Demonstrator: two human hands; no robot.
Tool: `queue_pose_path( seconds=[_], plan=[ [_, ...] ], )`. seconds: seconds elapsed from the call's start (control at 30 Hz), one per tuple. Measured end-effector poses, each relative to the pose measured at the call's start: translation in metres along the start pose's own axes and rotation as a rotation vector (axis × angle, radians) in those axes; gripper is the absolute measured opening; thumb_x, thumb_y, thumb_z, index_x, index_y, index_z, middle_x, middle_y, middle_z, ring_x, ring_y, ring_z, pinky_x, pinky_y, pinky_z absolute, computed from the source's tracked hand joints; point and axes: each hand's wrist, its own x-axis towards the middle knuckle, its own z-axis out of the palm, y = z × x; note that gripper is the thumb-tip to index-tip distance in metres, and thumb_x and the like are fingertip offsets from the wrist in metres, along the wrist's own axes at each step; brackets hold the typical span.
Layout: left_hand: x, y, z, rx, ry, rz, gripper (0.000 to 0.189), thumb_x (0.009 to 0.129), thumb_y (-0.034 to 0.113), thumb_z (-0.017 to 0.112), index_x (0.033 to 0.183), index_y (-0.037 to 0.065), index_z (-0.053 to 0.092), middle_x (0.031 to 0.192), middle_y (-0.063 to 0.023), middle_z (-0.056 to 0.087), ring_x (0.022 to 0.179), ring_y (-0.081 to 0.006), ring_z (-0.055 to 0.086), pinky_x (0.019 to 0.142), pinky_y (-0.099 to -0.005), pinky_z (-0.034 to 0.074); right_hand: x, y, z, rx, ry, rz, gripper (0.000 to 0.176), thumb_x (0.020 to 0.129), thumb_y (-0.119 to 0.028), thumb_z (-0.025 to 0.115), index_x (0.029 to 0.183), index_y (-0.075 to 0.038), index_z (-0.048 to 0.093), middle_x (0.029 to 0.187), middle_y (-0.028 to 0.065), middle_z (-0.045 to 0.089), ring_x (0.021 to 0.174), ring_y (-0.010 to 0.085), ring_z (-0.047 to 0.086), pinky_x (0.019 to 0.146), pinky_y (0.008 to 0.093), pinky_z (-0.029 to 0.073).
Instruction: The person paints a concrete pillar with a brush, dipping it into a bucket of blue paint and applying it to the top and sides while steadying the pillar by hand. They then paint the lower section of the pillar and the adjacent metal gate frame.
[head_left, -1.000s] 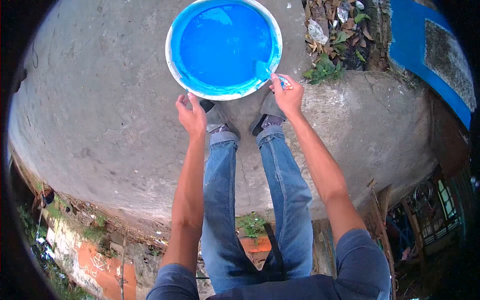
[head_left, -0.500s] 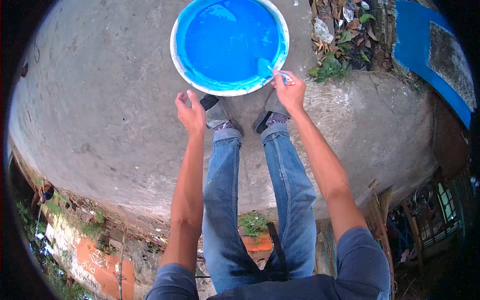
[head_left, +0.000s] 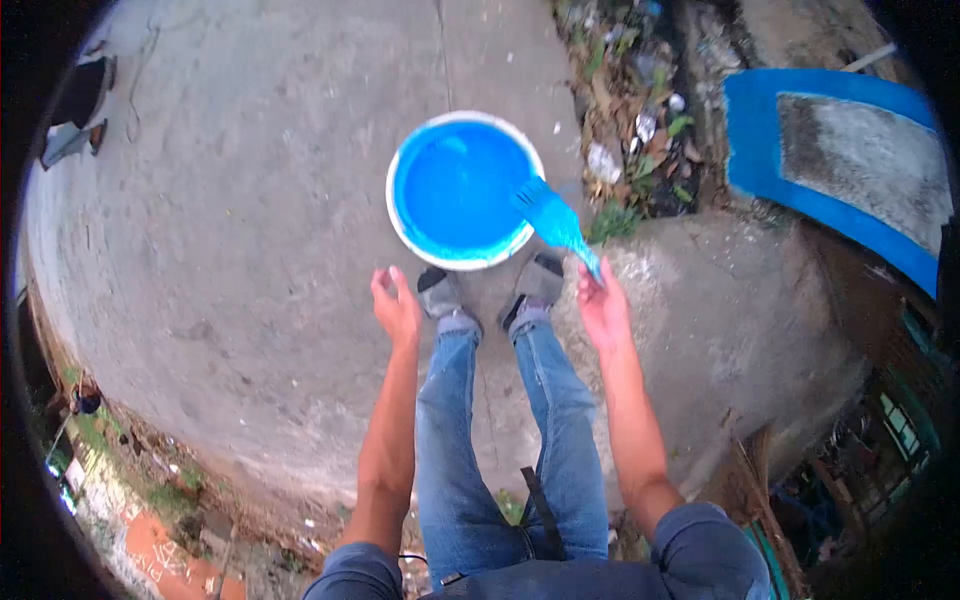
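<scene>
A round white-rimmed bucket (head_left: 392,205) of bright blue paint (head_left: 465,190) stands on the concrete just beyond my feet. My right hand (head_left: 606,308) grips a paintbrush (head_left: 552,216) by its handle. Blue paint coats its bristles, and its tip overlaps the bucket's right rim from my viewpoint. My left hand (head_left: 399,308) hovers left of my shoes, below the bucket in the view. It holds nothing, with thumb and fingers slightly curled and apart.
Leaf litter and rubbish (head_left: 645,140) fill a strip at the right. Beyond it lies a grey slab with a painted blue border (head_left: 755,125). At the far upper left, part of a person (head_left: 85,105) shows. Concrete ground (head_left: 270,220) surrounds my feet.
My right hand has lifted the paintbrush from the paint at the bucket's rim, up and towards me. The bucket looks smaller and lower in view. My left hand stays empty.
</scene>
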Motion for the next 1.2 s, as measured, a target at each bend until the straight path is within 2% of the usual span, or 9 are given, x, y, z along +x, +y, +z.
queue_pose_path(
  seconds=[0.17,0.3,0.37,0.53,0.8,0.93,1.07,1.13,1.2],
  plan=[
    [-0.037,0.076,-0.064,-0.119,0.047,0.070,0.051,0.093,0.037,0.052,0.122,-0.004,0.049,0.116,-0.0206,0.058,0.110,-0.0294,0.055,0.095,-0.0381,0.040,-0.096,-0.048,0.001,0.148,-0.106,0.171,0.019,0.092,-0.024,0.058,0.100,-0.007,0.060,0.084,0.0037,0.063,0.071,0.0110,0.059,0.057,0.0219,0.047],
    [-0.084,0.144,-0.120,-0.326,0.090,0.175,0.047,0.093,0.035,0.052,0.120,-0.004,0.052,0.115,-0.0188,0.059,0.110,-0.0277,0.055,0.095,-0.0366,0.041,-0.182,-0.073,0.008,-0.019,-0.355,0.330,0.019,0.094,-0.022,0.054,0.100,-0.005,0.056,0.089,0.0063,0.061,0.071,0.0142,0.057,0.061,0.0258,0.049],
    [-0.119,0.187,-0.147,-0.375,0.169,0.171,0.044,0.093,0.033,0.053,0.118,-0.003,0.054,0.115,-0.0185,0.059,0.109,-0.0271,0.055,0.094,-0.0362,0.041,-0.218,-0.085,0.017,-0.047,-0.644,0.404,0.018,0.095,-0.021,0.052,0.105,-0.006,0.054,0.093,0.0070,0.059,0.072,0.0143,0.056,0.062,0.0281,0.048],
    [-0.215,0.268,-0.197,-0.475,0.239,0.219,0.040,0.092,0.030,0.055,0.117,-0.002,0.055,0.116,-0.0189,0.059,0.108,-0.0260,0.056,0.091,-0.0358,0.044,-0.307,-0.147,0.041,-0.193,-0.861,0.451,0.022,0.096,-0.020,0.050,0.115,-0.012,0.045,0.084,0.0026,0.048,0.066,0.0120,0.044,0.062,0.0286,0.039],
    [-0.350,0.333,-0.192,-0.679,0.056,0.436,0.032,0.093,0.024,0.055,0.112,0.000,0.060,0.104,-0.0128,0.065,0.097,-0.0182,0.061,0.084,-0.0300,0.047,-0.424,-0.273,-0.034,-0.383,-0.697,-0.018,0.019,0.092,-0.014,0.052,0.110,-0.010,0.047,0.072,0.0011,0.046,0.056,0.0097,0.041,0.050,0.0241,0.035],
    [-0.413,0.348,-0.173,-0.724,-0.121,0.507,0.030,0.095,0.026,0.051,0.106,0.000,0.061,0.111,-0.0105,0.063,0.093,-0.0129,0.058,0.076,-0.0277,0.049,-0.478,-0.311,-0.104,-0.354,-0.528,-0.202,0.016,0.097,-0.022,0.045,0.104,-0.009,0.048,0.067,-0.0004,0.044,0.049,0.0080,0.037,0.045,0.0229,0.032],
    [-0.503,0.358,-0.155,-0.785,-0.329,0.420,0.032,0.097,0.030,0.048,0.101,0.002,0.062,0.111,-0.0075,0.063,0.096,-0.0132,0.058,0.074,-0.0279,0.047,-0.528,-0.347,-0.175,-0.266,-0.427,-0.303,0.025,0.098,-0.033,0.044,0.099,-0.009,0.047,0.061,-0.0025,0.042,0.046,0.0055,0.034,0.042,0.0217,0.027],
    [-0.558,0.362,-0.148,-0.750,-0.378,0.290,0.033,0.097,0.027,0.049,0.114,0.001,0.059,0.109,-0.0066,0.063,0.102,-0.0149,0.058,0.081,-0.0285,0.045,-0.551,-0.370,-0.202,-0.217,-0.360,-0.353,0.026,0.097,-0.035,0.045,0.098,-0.009,0.048,0.060,-0.0027,0.041,0.046,0.0052,0.034,0.042,0.0218,0.027],
    [-0.595,0.353,-0.126,-0.680,-0.500,0.343,0.032,0.097,0.028,0.048,0.114,0.003,0.058,0.111,-0.0058,0.062,0.103,-0.0136,0.057,0.079,-0.0287,0.045,-0.565,-0.395,-0.228,-0.143,-0.296,-0.397,0.027,0.097,-0.035,0.046,0.096,-0.008,0.049,0.060,-0.0026,0.041,0.046,0.0053,0.035,0.042,0.0218,0.027]
  ],
)
